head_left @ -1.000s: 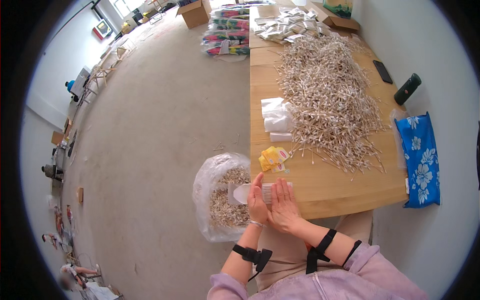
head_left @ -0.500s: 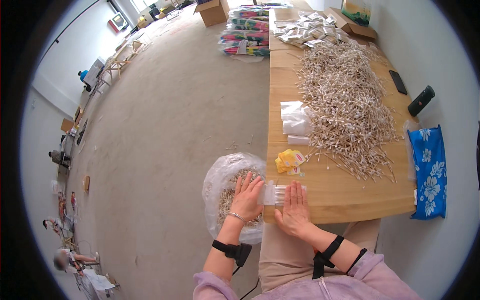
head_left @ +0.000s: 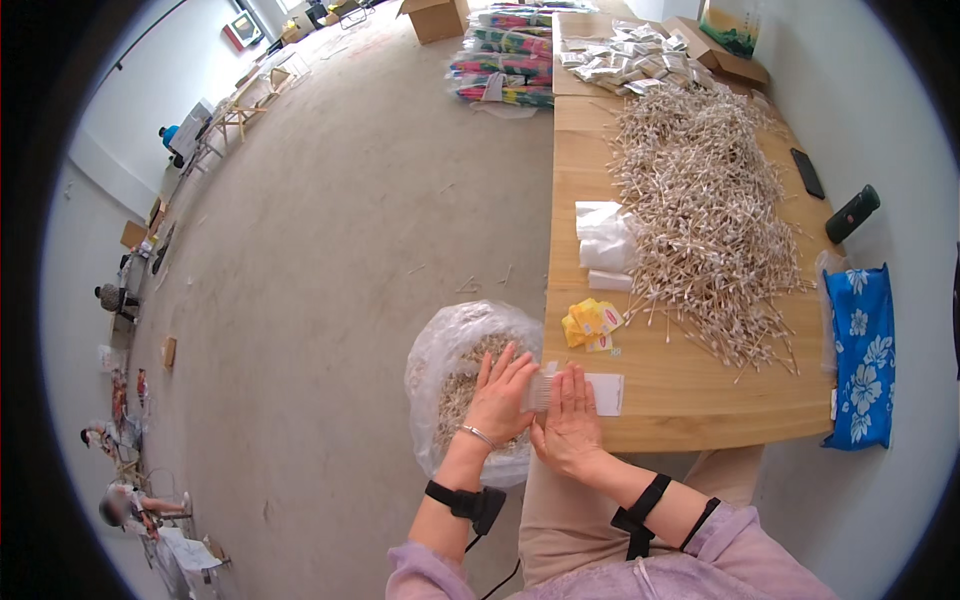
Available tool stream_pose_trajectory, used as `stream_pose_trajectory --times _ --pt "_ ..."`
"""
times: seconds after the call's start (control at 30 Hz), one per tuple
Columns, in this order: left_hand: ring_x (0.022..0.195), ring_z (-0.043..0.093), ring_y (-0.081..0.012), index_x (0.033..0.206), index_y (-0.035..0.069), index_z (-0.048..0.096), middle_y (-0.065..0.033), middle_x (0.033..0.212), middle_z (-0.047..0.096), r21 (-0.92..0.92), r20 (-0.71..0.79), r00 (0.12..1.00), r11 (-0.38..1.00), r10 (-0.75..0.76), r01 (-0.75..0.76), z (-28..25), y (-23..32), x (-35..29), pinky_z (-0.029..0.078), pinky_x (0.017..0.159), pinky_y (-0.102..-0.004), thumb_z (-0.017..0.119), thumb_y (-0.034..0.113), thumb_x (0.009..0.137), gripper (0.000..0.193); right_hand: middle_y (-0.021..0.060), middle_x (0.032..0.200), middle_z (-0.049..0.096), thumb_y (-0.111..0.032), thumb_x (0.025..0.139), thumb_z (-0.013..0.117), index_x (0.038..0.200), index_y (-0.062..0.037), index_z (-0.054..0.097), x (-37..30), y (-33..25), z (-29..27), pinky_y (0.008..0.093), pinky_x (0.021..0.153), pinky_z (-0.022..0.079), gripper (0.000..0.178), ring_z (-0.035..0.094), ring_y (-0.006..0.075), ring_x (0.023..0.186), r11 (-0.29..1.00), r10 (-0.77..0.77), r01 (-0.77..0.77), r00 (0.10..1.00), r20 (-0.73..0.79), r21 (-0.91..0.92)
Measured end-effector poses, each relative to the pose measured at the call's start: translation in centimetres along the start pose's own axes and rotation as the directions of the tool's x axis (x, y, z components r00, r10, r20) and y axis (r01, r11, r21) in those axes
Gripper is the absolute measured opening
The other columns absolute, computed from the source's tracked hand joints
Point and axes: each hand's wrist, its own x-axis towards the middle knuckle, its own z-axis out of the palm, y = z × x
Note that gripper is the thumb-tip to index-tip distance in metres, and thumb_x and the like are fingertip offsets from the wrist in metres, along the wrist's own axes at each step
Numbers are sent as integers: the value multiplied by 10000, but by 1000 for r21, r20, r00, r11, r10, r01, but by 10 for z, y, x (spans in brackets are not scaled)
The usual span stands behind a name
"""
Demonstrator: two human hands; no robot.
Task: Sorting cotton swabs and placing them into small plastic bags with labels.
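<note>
A small clear packet of cotton swabs (head_left: 541, 391) lies at the table's near left corner, the swabs lined up side by side inside. My right hand (head_left: 571, 425) rests flat on it, fingers straight and together. My left hand (head_left: 500, 396) is at the packet's left end, just past the table edge, with its fingers stretched out; its thumb side meets the plastic. From under my right fingers a white card (head_left: 606, 394) sticks out to the right. Below my left hand stands a clear plastic bag (head_left: 428, 350) with many loose swabs in it.
A large heap of loose cotton swabs (head_left: 700, 200) covers much of the wooden table (head_left: 700, 410). Yellow packets (head_left: 592, 320), white plastic bags (head_left: 605, 240), a phone (head_left: 807, 174), a dark bottle (head_left: 853, 214) and a blue flowered pouch (head_left: 862, 360) lie around it. Filled packets (head_left: 640, 55) are piled far back.
My right hand has slid left over the packet, toward my left hand. More of the white card now shows to its right. The whole view has shifted slightly.
</note>
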Motion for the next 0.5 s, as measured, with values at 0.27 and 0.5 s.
stream_pose_trajectory --times 0.27,0.5 --pt "1335 398 -283 1394 -33 356 -218 1375 456 -704 -98 903 671 -419 235 32 -51 -29 339 1095 -395 731 174 783 746 317 1522 38 -413 802 607 1436 135 57 4 -13 1 496 1167 19 1003 -10 433 1439 1000 -14 14 999 -40 12" --pt "1006 616 -135 1255 -42 517 -98 1140 635 -928 78 794 247 -602 278 55 -32 -15 502 852 -253 638 176 917 420 314 1528 6 -423 819 587 1442 129 19 9 -18 3 492 1167 -4 1008 -32 436 1438 999 13 -14 1000 18 37"
